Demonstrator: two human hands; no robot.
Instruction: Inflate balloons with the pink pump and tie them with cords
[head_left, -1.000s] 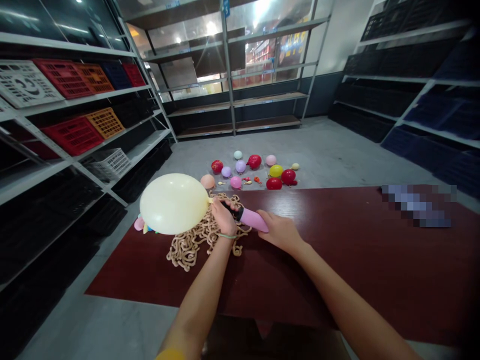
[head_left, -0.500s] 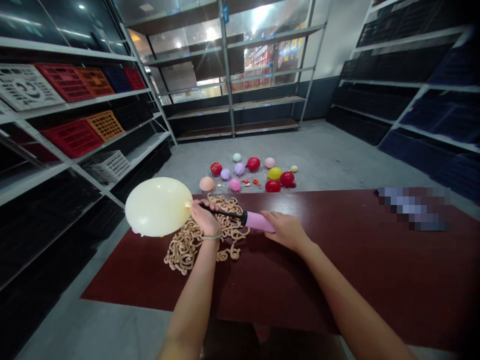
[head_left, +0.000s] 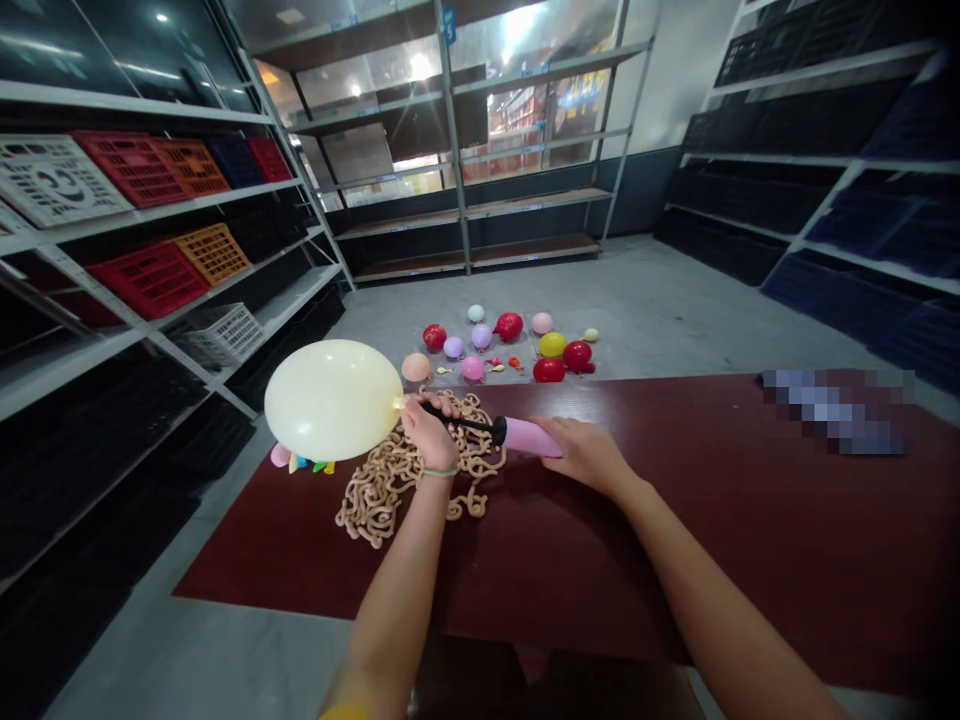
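Balloon [head_left: 334, 400]: pale yel., glossy, inflated to fat oval, long axis approx. horiz., neck to R, pinched in L hand [head_left: 430, 432]. Up over far-L end of tabletop [head_left: 750, 480]. Pump [head_left: 529, 437]: pink barrel, blk collar, thin blk rod extended; approx. in line w/ neck, R end tilted slightly down, R hand [head_left: 589, 457] round barrel. Neck/pump join hidden by L hand.

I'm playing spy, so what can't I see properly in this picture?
All in the head view:
Mouth of the big balloon: hidden by the left hand.
Back end of the pink pump: covered by the right hand.
Small colourful things: partly behind the big balloon.
Purplish thing on the right: blurred into squares.
Yellow sleeve: cut off by the bottom edge.
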